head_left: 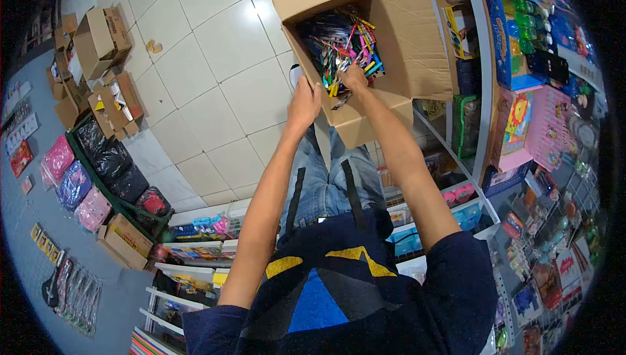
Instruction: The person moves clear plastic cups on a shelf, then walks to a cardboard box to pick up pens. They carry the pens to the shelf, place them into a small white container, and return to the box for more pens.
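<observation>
An open cardboard box with its flaps folded out stands in front of me. Inside lies a jumbled heap of colourful pens, some of them in clear wrapping. My left hand is closed on the box's near left edge. Reaching over the near flap, my right hand is down among the pens, its fingers curled in at the near side of the heap. The fingertips are partly hidden, so what they pinch cannot be made out.
Shelves of packaged goods rise close on the right. More cardboard boxes stand at the far left, above plastic-wrapped bundles. Pale tiles cover the floor. Low shelves run beside my legs.
</observation>
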Demonstrator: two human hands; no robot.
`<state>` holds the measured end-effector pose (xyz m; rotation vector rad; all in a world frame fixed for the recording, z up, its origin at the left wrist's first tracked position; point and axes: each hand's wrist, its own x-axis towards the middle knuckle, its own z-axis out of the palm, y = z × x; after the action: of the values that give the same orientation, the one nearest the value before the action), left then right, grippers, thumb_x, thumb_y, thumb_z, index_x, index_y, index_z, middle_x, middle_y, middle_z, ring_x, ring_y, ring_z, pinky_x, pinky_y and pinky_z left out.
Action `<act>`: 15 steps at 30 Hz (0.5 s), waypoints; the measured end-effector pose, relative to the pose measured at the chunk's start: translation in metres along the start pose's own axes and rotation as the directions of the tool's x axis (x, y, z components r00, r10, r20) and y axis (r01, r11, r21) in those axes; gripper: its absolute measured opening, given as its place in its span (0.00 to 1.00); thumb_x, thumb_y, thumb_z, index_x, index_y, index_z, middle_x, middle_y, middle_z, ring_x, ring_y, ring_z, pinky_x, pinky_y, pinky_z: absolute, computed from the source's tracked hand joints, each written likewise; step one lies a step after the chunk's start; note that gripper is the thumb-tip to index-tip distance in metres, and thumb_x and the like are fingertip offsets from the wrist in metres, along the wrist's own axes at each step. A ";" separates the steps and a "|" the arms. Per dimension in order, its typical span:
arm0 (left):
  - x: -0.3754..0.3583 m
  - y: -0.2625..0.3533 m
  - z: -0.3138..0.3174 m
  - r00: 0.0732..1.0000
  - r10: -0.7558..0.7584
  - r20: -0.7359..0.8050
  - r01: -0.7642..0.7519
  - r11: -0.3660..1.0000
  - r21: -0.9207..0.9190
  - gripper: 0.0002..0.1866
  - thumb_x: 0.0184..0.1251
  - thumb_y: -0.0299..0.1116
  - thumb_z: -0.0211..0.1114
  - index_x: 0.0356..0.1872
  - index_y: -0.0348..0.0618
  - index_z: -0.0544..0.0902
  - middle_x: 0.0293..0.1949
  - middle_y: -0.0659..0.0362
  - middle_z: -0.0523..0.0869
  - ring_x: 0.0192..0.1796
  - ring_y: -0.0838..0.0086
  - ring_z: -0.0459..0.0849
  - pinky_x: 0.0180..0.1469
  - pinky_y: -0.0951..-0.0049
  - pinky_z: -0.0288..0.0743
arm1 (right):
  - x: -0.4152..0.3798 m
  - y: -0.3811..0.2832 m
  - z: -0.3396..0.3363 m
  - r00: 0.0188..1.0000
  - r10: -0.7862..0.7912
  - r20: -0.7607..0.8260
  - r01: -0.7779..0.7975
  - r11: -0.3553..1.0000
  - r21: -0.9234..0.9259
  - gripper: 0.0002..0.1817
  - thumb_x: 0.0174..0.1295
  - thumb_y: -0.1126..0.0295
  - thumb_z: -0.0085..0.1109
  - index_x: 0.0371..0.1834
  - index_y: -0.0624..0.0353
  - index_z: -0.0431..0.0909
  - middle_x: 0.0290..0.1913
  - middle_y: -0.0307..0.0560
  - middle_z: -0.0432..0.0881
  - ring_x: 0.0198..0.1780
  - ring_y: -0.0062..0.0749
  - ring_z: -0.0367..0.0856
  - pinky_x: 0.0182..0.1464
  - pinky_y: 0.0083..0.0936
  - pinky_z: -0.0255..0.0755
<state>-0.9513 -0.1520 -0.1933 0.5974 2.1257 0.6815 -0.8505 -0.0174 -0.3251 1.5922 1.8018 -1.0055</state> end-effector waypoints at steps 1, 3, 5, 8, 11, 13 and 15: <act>0.000 -0.002 0.001 1.000 0.009 -0.014 -0.009 1.000 -0.007 0.14 0.69 0.39 0.54 0.42 0.37 0.65 0.37 0.40 0.78 0.42 0.45 0.78 0.43 0.53 0.70 | 0.004 0.004 0.002 1.000 0.004 0.006 -0.004 1.000 0.027 0.24 0.54 0.53 0.66 0.41 0.65 0.80 0.49 0.65 0.80 0.51 0.56 0.80 0.51 0.44 0.75; 0.001 -0.005 0.004 0.998 0.046 -0.048 -0.046 0.999 -0.015 0.14 0.69 0.38 0.54 0.42 0.37 0.65 0.36 0.40 0.78 0.41 0.45 0.78 0.43 0.53 0.70 | 0.013 0.009 0.004 1.000 0.007 0.021 -0.009 0.997 0.083 0.23 0.55 0.54 0.65 0.40 0.66 0.81 0.48 0.65 0.80 0.50 0.55 0.80 0.51 0.44 0.75; 0.001 -0.006 0.004 0.997 0.055 -0.058 -0.055 0.998 -0.007 0.14 0.69 0.38 0.54 0.41 0.37 0.65 0.36 0.40 0.78 0.41 0.45 0.78 0.42 0.54 0.70 | 0.016 0.010 -0.001 0.996 -0.040 0.081 0.027 0.988 0.154 0.21 0.56 0.59 0.65 0.38 0.70 0.80 0.41 0.63 0.83 0.41 0.49 0.85 0.42 0.38 0.79; 0.000 -0.006 0.002 0.999 0.023 -0.030 -0.023 1.000 0.003 0.14 0.69 0.39 0.54 0.41 0.37 0.65 0.35 0.41 0.78 0.40 0.46 0.79 0.41 0.54 0.70 | 0.011 0.009 -0.004 0.989 -0.021 0.150 -0.048 0.893 0.447 0.16 0.55 0.66 0.67 0.32 0.72 0.79 0.33 0.57 0.84 0.27 0.42 0.86 0.31 0.30 0.81; 0.001 -0.006 0.004 1.000 0.012 -0.029 -0.013 1.000 -0.024 0.15 0.69 0.39 0.54 0.40 0.37 0.64 0.33 0.42 0.78 0.38 0.47 0.79 0.40 0.54 0.70 | 0.017 0.018 -0.001 0.992 -0.044 0.118 -0.010 0.907 0.421 0.16 0.57 0.65 0.65 0.31 0.71 0.79 0.31 0.56 0.84 0.28 0.40 0.86 0.30 0.31 0.81; 0.000 -0.007 0.005 0.998 0.020 -0.059 -0.021 1.000 -0.014 0.15 0.69 0.39 0.54 0.40 0.37 0.64 0.33 0.43 0.78 0.38 0.48 0.79 0.40 0.54 0.70 | 0.017 0.017 -0.001 0.997 -0.062 0.053 0.036 0.917 0.396 0.16 0.62 0.61 0.58 0.32 0.68 0.76 0.25 0.51 0.81 0.26 0.35 0.83 0.30 0.33 0.80; 0.001 -0.007 0.005 0.998 0.022 -0.058 -0.023 1.000 -0.006 0.15 0.69 0.40 0.54 0.40 0.38 0.64 0.33 0.42 0.79 0.38 0.47 0.80 0.40 0.54 0.70 | 0.030 0.024 0.010 0.994 -0.090 -0.061 0.107 0.921 0.374 0.16 0.64 0.61 0.54 0.36 0.67 0.77 0.26 0.51 0.81 0.28 0.35 0.83 0.33 0.34 0.78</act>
<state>-0.9492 -0.1553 -0.2008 0.6055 2.1721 0.7259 -0.8331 -0.0074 -0.3589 1.7676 1.8101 -1.4475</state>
